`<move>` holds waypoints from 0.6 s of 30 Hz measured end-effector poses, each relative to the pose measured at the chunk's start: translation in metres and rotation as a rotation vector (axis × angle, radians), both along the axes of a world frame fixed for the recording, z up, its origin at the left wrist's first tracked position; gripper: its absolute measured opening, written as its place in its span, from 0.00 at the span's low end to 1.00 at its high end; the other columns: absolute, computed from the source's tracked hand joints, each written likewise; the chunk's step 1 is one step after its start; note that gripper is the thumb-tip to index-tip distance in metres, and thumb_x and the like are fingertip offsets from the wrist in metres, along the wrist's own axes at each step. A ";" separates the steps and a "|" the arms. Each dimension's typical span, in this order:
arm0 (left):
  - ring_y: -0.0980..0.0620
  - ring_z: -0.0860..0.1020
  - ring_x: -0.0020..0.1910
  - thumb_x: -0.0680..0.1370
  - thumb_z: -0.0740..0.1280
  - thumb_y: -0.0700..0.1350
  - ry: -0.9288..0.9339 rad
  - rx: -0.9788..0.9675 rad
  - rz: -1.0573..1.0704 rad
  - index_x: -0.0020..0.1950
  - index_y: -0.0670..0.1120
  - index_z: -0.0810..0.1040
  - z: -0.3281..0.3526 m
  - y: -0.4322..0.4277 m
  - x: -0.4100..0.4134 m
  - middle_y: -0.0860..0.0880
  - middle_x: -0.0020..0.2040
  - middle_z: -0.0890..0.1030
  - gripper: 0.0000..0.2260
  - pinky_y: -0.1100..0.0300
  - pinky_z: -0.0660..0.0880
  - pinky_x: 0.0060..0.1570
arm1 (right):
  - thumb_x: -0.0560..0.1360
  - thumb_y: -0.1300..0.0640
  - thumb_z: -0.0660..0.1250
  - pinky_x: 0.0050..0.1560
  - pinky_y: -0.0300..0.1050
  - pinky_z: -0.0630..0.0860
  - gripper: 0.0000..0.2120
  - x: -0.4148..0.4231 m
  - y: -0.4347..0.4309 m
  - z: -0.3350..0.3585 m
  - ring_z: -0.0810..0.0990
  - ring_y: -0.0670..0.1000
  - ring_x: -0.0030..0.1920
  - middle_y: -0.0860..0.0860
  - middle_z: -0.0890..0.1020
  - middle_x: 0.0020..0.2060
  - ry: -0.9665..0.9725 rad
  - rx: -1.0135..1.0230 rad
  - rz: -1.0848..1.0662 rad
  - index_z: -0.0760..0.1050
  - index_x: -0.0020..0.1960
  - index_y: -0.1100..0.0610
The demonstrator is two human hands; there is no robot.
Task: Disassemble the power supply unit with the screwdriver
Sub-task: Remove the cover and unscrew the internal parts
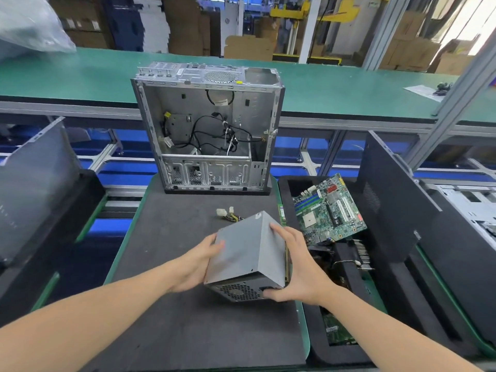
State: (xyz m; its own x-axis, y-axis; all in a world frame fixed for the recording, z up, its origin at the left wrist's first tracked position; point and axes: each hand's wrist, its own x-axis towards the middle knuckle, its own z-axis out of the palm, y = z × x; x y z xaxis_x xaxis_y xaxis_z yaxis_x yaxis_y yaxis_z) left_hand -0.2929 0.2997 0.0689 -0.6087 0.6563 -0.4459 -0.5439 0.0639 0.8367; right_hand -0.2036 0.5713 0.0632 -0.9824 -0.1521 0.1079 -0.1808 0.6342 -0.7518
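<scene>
The grey metal power supply unit (247,253) is tilted, one corner up, just above the black mat (174,291). Its fan grille faces down toward me. My left hand (196,264) grips its left side, thumb on the top panel. My right hand (292,264) grips its right side, fingers over the top edge and thumb at the grille end. The unit's cable bundle with white connectors (226,213) trails behind it on the mat. No screwdriver is in view.
An open, stripped computer case (209,130) stands at the mat's far edge. To the right, a black bin (346,267) holds a green motherboard (328,210) and other parts. Dark side panels (389,200) lean on the right, and another panel (35,183) on the left.
</scene>
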 end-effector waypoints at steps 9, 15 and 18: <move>0.39 0.84 0.61 0.79 0.63 0.64 -0.138 -0.112 0.272 0.67 0.41 0.81 0.031 -0.004 -0.009 0.40 0.63 0.84 0.30 0.47 0.80 0.55 | 0.56 0.32 0.83 0.64 0.41 0.68 0.68 -0.006 -0.015 0.006 0.54 0.33 0.73 0.37 0.52 0.74 -0.076 0.073 0.048 0.38 0.79 0.33; 0.41 0.81 0.54 0.79 0.66 0.59 -0.097 -0.134 0.367 0.64 0.40 0.82 0.030 -0.025 -0.008 0.40 0.56 0.84 0.25 0.49 0.78 0.52 | 0.59 0.41 0.84 0.74 0.41 0.60 0.68 -0.010 -0.031 0.000 0.56 0.41 0.78 0.41 0.51 0.76 -0.136 0.045 0.124 0.35 0.79 0.36; 0.40 0.80 0.53 0.78 0.67 0.59 -0.119 -0.139 0.345 0.64 0.44 0.83 0.028 -0.028 -0.007 0.41 0.56 0.84 0.23 0.47 0.76 0.54 | 0.59 0.41 0.84 0.73 0.42 0.65 0.69 -0.011 -0.030 -0.003 0.62 0.40 0.76 0.38 0.53 0.77 -0.204 0.049 0.113 0.33 0.78 0.35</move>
